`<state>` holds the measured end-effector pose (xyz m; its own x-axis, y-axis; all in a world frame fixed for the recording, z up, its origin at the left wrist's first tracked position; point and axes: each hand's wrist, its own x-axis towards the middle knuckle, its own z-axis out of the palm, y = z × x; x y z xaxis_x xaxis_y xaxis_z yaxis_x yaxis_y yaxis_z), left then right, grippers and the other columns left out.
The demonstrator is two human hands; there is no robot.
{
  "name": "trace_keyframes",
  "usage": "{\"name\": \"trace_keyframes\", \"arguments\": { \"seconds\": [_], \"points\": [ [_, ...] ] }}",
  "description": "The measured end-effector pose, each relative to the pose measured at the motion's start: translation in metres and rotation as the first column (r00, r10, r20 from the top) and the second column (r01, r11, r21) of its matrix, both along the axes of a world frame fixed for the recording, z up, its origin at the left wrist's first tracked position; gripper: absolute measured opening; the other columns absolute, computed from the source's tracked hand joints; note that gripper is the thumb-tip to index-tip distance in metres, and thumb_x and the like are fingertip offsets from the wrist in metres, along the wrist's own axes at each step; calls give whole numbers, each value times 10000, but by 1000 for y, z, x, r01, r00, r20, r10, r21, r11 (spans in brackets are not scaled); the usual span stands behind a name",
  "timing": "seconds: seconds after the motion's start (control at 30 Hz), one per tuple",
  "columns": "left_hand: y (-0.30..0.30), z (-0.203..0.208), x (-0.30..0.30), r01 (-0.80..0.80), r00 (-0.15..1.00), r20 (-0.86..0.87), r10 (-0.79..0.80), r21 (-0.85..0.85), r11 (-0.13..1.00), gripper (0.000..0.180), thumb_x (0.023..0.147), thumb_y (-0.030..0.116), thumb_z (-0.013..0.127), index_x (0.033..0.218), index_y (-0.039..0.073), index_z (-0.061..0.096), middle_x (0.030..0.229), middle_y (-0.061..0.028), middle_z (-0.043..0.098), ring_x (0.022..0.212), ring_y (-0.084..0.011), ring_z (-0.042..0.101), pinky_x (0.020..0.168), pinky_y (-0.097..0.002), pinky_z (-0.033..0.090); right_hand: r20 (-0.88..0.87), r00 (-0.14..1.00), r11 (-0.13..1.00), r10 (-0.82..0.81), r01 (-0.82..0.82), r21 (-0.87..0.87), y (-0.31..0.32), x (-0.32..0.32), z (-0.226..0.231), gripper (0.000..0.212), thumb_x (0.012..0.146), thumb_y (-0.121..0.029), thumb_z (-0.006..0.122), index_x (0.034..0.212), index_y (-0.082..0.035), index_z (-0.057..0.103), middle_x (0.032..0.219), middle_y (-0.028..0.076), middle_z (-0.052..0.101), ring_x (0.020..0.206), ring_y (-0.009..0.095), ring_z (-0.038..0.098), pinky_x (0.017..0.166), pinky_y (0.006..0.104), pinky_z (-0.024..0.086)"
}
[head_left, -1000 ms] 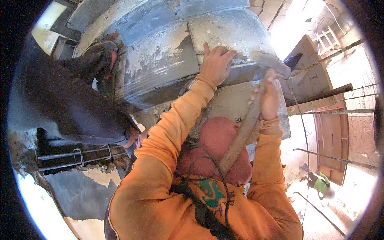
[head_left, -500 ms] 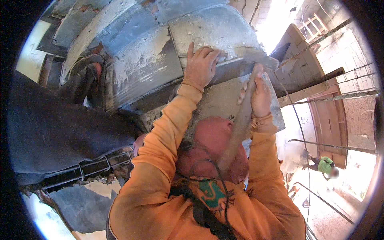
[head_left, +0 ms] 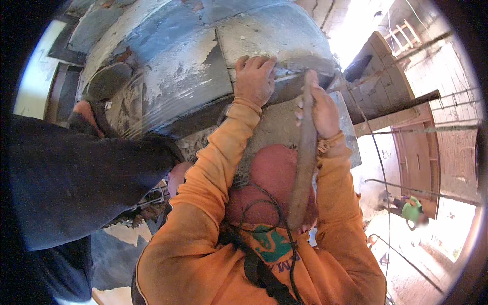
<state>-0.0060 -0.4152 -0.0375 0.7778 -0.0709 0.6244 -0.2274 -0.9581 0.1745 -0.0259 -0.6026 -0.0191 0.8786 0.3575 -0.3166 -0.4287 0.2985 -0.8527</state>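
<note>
My right hand [head_left: 324, 109] grips the long wooden handle of a hammer [head_left: 303, 162]. The handle runs down between my forearms; the hammer's head, smeared by motion, is at the edge of a grey concrete ledge [head_left: 264, 35]. My left hand [head_left: 254, 81] rests on that ledge's edge with its fingers bent and closed. Whatever lies inside those fingers is hidden. Pale dust and crumbs lie by the fingertips. Below the edge is a dark recess, with a grey slab [head_left: 274, 124] nearer me.
A person in dark trousers [head_left: 91, 173] stands close on my left, a foot near the ledge. Black cord [head_left: 279, 203] hangs between my arms over reddish cloth [head_left: 274, 165]. Bare steel bars [head_left: 422, 190] jut out at right. Far below, another person wears green [head_left: 412, 208].
The hammer's head has shifted left toward my left hand, and its handle is more upright. My left hand stays at the edge. At left, the dark-trousered person's legs have moved.
</note>
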Motion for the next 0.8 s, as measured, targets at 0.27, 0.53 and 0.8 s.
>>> {"name": "trace_keyframes", "arguments": {
  "seconds": [0.27,0.53,0.8],
  "points": [
    [0,-5,11,63,998,-24,-64,-50,997,244,815,218,634,1041,134,675,993,-86,651,968,-306,591,873,-409,459,24,998,995,-64,62,73,-7,6,6,321,977,-352,366,987,-50,471,711,67,526,508,180,528,429,320,477],
    [-1,-12,13,0,1000,-12,-1,-68,998,227,787,178,639,1004,123,676,953,-70,639,963,-283,581,864,-429,435,-23,998,997,-52,53,60,2,2,-4,343,976,-359,380,963,-32,485,710,79,530,525,181,537,435,322,481],
    [-7,1,31,-19,997,-82,12,-77,997,219,822,184,611,1018,115,682,923,-133,639,915,-331,583,806,-431,459,71,995,996,-70,66,60,-3,19,4,317,962,-366,410,932,-53,450,714,90,546,506,201,560,402,347,493]
  ]
}}
